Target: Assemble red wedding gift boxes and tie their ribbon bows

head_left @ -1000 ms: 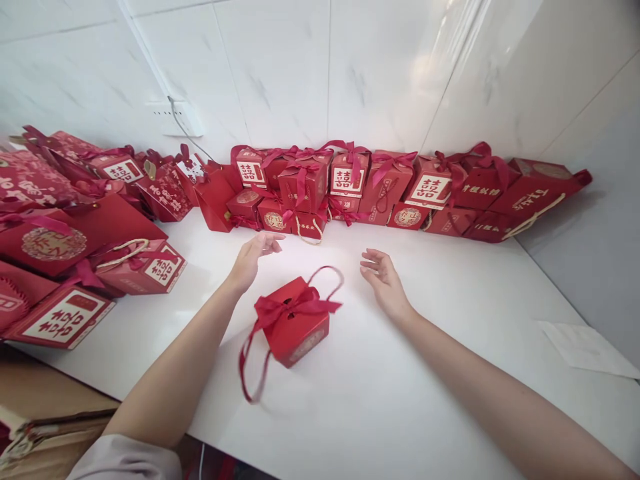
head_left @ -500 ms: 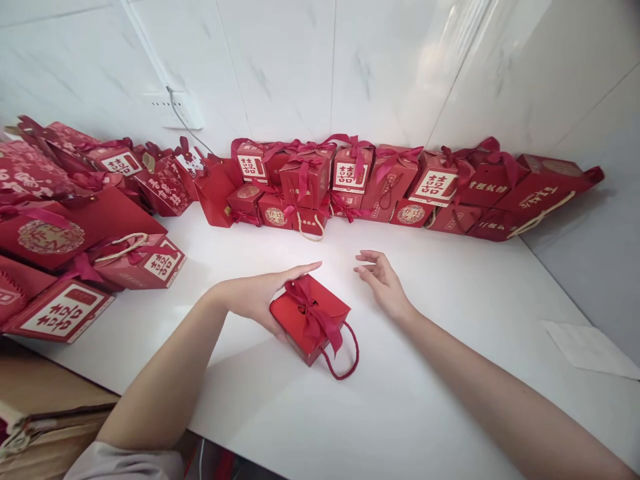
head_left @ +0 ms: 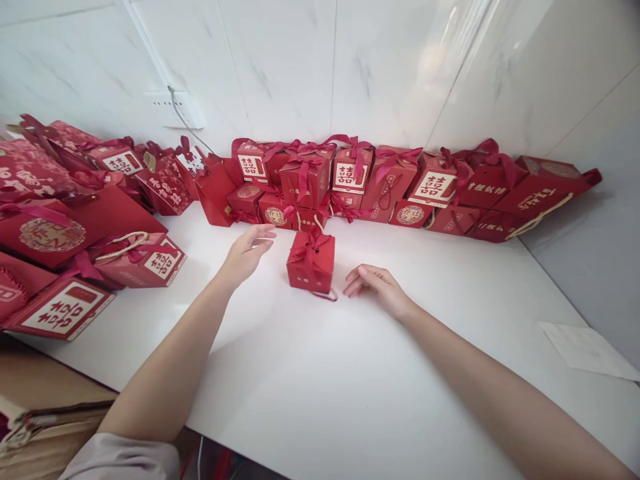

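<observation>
囍 on white labels of red boxes, 居乐业 on lower box

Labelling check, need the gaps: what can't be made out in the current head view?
All in the head view:
- Inside of the red ribbon-tied cardboard box between the hands: hidden by its closed top.
- Its rear face: turned away.
- Its front print: too small, blurred.
- Red box with pink floral print: cut off by left edge.
- Brown cardboard carton: cut off by left edge.

"Where is the socket?"
"On the glossy tile wall, beyond the left hand."
"And the table?"
"White, reaching a grey surface right of the right hand."
</observation>
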A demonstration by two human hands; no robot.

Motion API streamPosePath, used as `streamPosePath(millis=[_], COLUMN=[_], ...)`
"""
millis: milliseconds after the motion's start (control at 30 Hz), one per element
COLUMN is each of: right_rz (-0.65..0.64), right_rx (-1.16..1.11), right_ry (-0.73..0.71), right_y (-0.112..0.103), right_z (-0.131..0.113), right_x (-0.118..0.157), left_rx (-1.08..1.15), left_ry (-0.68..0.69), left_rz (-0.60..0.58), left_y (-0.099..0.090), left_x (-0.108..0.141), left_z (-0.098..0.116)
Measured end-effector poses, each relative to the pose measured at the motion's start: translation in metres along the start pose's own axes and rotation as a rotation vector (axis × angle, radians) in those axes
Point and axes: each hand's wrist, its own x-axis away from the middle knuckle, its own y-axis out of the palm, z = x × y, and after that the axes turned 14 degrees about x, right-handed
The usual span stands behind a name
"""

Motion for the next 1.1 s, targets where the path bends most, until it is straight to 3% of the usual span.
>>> streamPosePath(millis=[100, 167, 267, 333, 400, 500, 667, 800, 900, 1033, 1100], right_rz=[-0.07, -0.063, -0.086, -0.087, -0.078, -0.056, -0.052, -0.064, -0.065, -0.056, -0.045], right_rx=[0.01, 0.023, 0.082, 0.108, 0.106, 0.086, 0.084, 0.082, 0.088, 0.062, 0.036], right_ry=[0.032, 0.013, -0.014, -0.011, -0.004, -0.002, -0.009, -0.024, -0.022, -0.005, 0.002], right_y=[-0.004, -0.004, -0.002, -0.001, -0.001, -0.001, -0.002, -0.002, -0.002, -0.003, -0.004], right_z=[-0.004, -0.007, -0.011, -0.012, -0.01, -0.008, -0.005, -0.005, -0.005, -0.005, -0.004], right_x=[0.002, 0.002, 0.003, 0.004, 0.003, 0.002, 0.002, 0.002, 0.002, 0.001, 0.001], left_rx=[0.056, 0.027, -0.208, -0.332, -0.316, -0.224, -0.368, -0.403, -0.316, -0.147, -0.125], left_ry=[-0.075, 0.002, 0.188, 0.213, 0.173, 0.197, 0.514, 0.616, 0.498, 0.124, 0.018], left_rz=[-0.014, -0.033, -0.106, -0.153, -0.183, -0.202, -0.2, -0.226, -0.273, -0.593, -0.699], left_y=[0.004, 0.012, 0.029, 0.04, 0.045, 0.04, 0.027, 0.027, 0.028, 0.011, -0.004], left_x=[0.001, 0.007, 0.02, 0.027, 0.029, 0.026, 0.023, 0.025, 0.026, 0.021, 0.017], left_z=[0.003, 0.008, 0.014, 0.015, 0.014, 0.013, 0.016, 0.019, 0.021, 0.021, 0.022])
